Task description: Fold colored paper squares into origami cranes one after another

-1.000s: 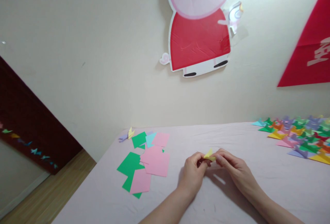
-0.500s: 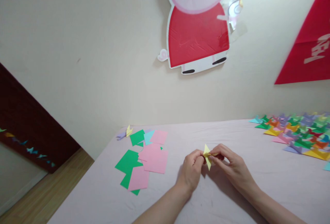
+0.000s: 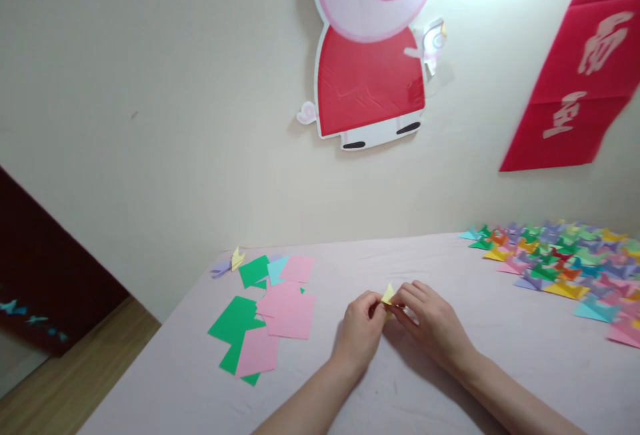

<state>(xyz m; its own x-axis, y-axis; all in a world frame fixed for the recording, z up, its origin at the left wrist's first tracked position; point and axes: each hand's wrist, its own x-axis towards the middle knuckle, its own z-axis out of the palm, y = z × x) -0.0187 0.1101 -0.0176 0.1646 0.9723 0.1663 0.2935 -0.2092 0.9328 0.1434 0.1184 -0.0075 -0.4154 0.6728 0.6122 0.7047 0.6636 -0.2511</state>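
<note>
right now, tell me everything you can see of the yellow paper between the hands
The yellow paper is small, pale and thin-looking, folded, with one pointed flap sticking up. It is held over the pinkish cloth-covered table, the fingers of the left hand and right hand touching it. They hide much of it, so its full shape cannot be told.

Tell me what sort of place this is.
Probably a room in a home: a cartoon cutout and a red banner on the wall, wood flooring beside a cloth-covered surface.
</note>
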